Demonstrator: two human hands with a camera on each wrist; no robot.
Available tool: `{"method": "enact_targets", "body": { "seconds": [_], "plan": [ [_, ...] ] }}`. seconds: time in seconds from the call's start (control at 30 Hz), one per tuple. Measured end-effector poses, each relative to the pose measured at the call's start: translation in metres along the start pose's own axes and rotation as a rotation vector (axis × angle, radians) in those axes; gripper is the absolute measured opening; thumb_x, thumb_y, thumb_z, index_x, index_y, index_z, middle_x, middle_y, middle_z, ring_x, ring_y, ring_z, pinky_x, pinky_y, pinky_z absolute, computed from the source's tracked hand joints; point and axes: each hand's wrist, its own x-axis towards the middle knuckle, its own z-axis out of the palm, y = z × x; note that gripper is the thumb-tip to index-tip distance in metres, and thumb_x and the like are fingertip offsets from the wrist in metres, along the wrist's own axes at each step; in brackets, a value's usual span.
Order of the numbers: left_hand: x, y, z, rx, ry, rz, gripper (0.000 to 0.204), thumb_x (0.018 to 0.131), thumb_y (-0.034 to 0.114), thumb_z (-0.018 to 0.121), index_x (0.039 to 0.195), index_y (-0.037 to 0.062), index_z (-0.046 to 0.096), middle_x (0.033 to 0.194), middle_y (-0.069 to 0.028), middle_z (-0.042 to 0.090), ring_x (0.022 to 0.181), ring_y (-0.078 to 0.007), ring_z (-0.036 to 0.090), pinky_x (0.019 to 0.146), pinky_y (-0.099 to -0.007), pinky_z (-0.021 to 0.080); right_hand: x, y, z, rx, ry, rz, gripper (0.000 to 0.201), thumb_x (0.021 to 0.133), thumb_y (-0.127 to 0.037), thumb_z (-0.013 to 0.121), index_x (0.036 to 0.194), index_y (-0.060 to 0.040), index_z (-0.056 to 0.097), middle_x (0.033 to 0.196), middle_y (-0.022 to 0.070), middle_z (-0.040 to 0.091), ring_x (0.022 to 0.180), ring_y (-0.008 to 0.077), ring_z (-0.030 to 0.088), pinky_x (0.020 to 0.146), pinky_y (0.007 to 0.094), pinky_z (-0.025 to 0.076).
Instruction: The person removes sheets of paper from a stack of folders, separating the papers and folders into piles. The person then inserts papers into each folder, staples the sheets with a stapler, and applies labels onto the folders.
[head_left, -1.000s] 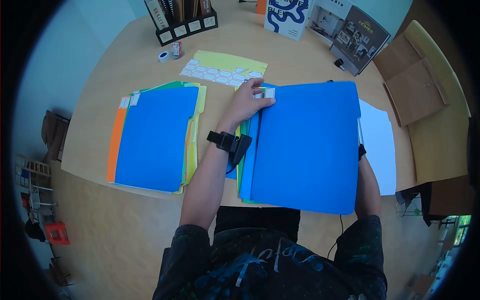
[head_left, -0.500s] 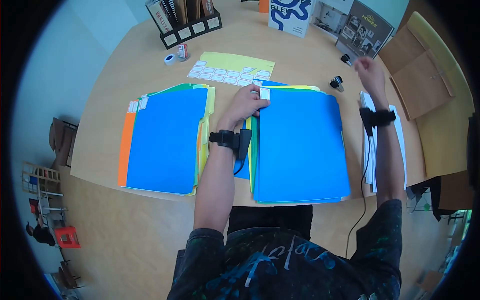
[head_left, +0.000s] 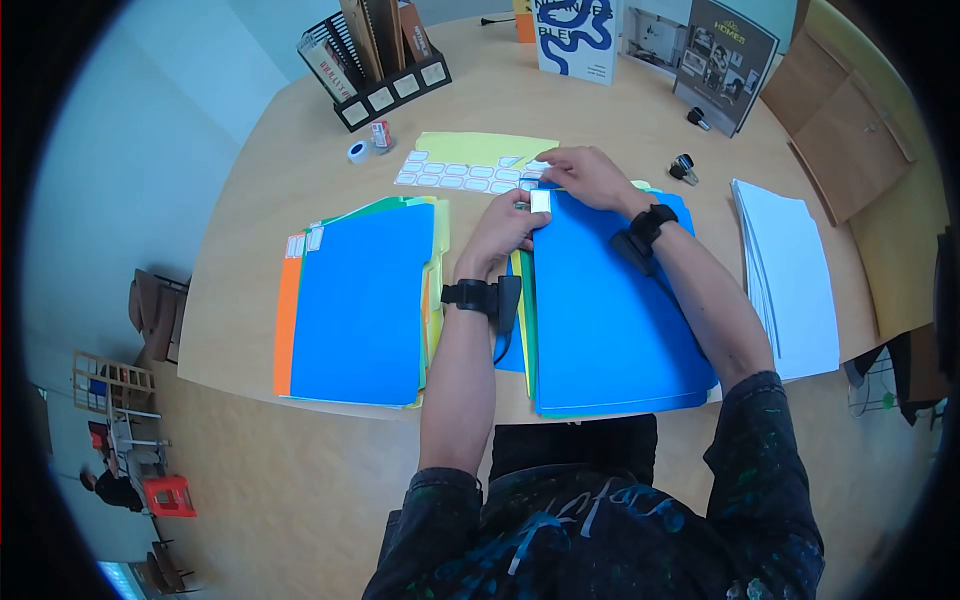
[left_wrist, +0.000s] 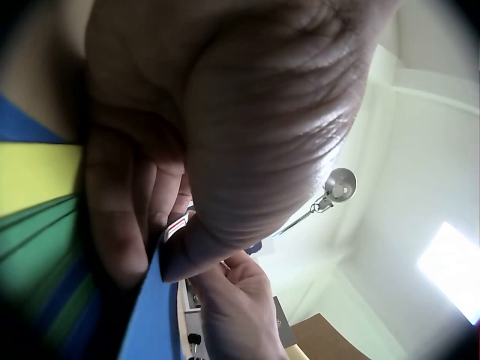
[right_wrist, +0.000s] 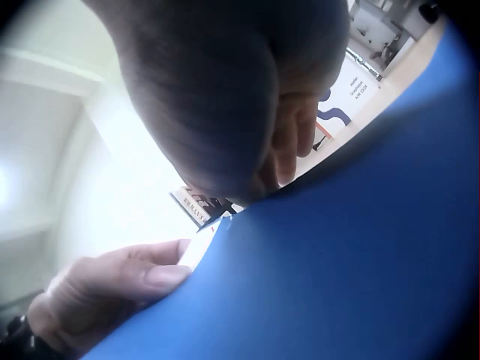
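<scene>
My left hand (head_left: 497, 235) pinches the labelled corner tab of the top blue folder (head_left: 620, 310), at the upper left of the right-hand stack. In the left wrist view its thumb and fingers (left_wrist: 124, 255) lie on both sides of the blue edge, with yellow and green folders beneath. My right hand (head_left: 590, 178) is bent over the stack's top edge, fingers close to the tab. In the right wrist view its fingers (right_wrist: 289, 142) reach down at the blue edge; whether they pinch it is hidden. The white label (head_left: 541, 201) shows beside my left thumb.
Another folder stack (head_left: 365, 300) lies to the left. A label sheet (head_left: 465, 178) on a yellow folder lies behind. White papers (head_left: 790, 280) are at the right, near black clips (head_left: 684, 168). Tape (head_left: 358, 152), a file rack (head_left: 395, 95) and upright books (head_left: 725, 65) stand farther back.
The raised blue folder has come down flat onto the right stack. My right hand let go of its right side, swung up to the right, then came left to the stack's top edge. My left hand keeps its pinch.
</scene>
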Motion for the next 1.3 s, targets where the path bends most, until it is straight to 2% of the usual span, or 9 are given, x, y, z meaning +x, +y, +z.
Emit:
{"method": "enact_targets", "body": {
  "seconds": [0.23,0.33,0.47,0.63,0.83,1.0,1.2,1.23,1.3],
  "plan": [
    [0.006,-0.002,0.004,-0.224,-0.040,0.106,0.035,0.100,0.036,0.059,0.115,0.0037,0.059,0.082,0.0011,0.064,0.070,-0.0054,0.062,0.059,-0.0191,0.049,-0.041,-0.020,0.001,0.042,0.296,-0.142,0.040,0.088,-0.029,0.070,0.117,-0.0010,0.070,0.102,0.0156,0.074,0.095,0.0268,0.069,0.085,0.0389,0.052],
    [-0.007,0.019,0.023,-0.098,-0.040,0.175,0.047,0.101,0.041,0.055,0.123,-0.0006,0.057,0.094,-0.0050,0.068,0.083,-0.0110,0.065,0.070,-0.0249,0.051,-0.053,-0.023,-0.014,0.084,0.288,0.037,0.034,0.088,-0.028,0.072,0.107,-0.0001,0.072,0.094,0.0147,0.073,0.090,0.0238,0.068,0.081,0.0372,0.052],
    [-0.036,0.041,0.054,0.305,0.107,0.333,0.062,0.097,0.028,0.063,0.145,-0.0045,0.042,0.126,-0.0180,0.063,0.113,-0.0237,0.059,0.098,-0.0364,0.046,-0.060,-0.018,-0.038,0.127,0.396,0.097,0.030,0.093,-0.028,0.066,0.102,-0.0001,0.072,0.083,0.0106,0.071,0.083,0.0168,0.065,0.075,0.0321,0.051],
    [-0.095,0.109,0.012,0.470,0.349,0.289,0.057,0.097,0.018,0.060,0.146,-0.0023,0.041,0.120,-0.0202,0.064,0.106,-0.0220,0.063,0.090,-0.0364,0.051,-0.083,0.005,-0.081,0.219,0.838,0.022,0.035,0.099,-0.033,0.060,0.104,-0.0005,0.072,0.088,0.0070,0.071,0.086,0.0116,0.063,0.078,0.0299,0.050],
    [-0.153,0.126,-0.151,0.173,0.657,0.226,0.051,0.097,0.013,0.058,0.145,0.0021,0.047,0.115,-0.0159,0.068,0.103,-0.0197,0.064,0.088,-0.0377,0.053,-0.129,0.058,-0.075,0.112,0.423,0.295,0.052,0.093,-0.044,0.067,0.118,0.0017,0.068,0.109,0.0137,0.071,0.102,0.0227,0.066,0.091,0.0357,0.050],
    [-0.153,0.017,-0.291,0.599,0.755,-0.055,0.039,0.094,0.006,0.056,0.133,0.0019,0.060,0.109,-0.0105,0.070,0.095,-0.0186,0.062,0.086,-0.0347,0.049,-0.145,0.033,-0.065,-0.361,0.193,0.406,0.071,0.078,-0.050,0.081,0.131,-0.0070,0.062,0.124,0.0178,0.064,0.114,0.0298,0.063,0.096,0.0414,0.052],
    [-0.131,-0.063,-0.305,0.853,0.936,-0.148,0.047,0.087,0.021,0.071,0.128,0.0009,0.062,0.116,-0.0194,0.070,0.108,-0.0307,0.067,0.096,-0.0411,0.050,-0.142,0.023,-0.067,-0.385,0.196,0.586,0.068,0.075,-0.046,0.084,0.128,-0.0081,0.063,0.125,0.0165,0.064,0.112,0.0292,0.064,0.093,0.0420,0.053],
    [-0.132,-0.027,-0.265,1.014,0.969,-0.199,0.050,0.085,0.026,0.074,0.127,0.0002,0.062,0.121,-0.0229,0.067,0.115,-0.0353,0.065,0.098,-0.0428,0.051,-0.142,0.025,-0.065,-0.388,0.193,0.585,0.068,0.075,-0.046,0.084,0.128,-0.0081,0.063,0.125,0.0165,0.064,0.112,0.0292,0.064,0.093,0.0420,0.053],
    [-0.110,-0.013,-0.238,1.041,1.035,0.099,0.049,0.087,0.026,0.072,0.127,-0.0008,0.063,0.121,-0.0204,0.067,0.113,-0.0316,0.065,0.096,-0.0398,0.051,-0.143,0.031,-0.062,-0.407,0.348,0.546,0.059,0.080,-0.043,0.082,0.123,-0.0068,0.065,0.116,0.0164,0.067,0.105,0.0285,0.067,0.091,0.0390,0.053]
  ]
}}
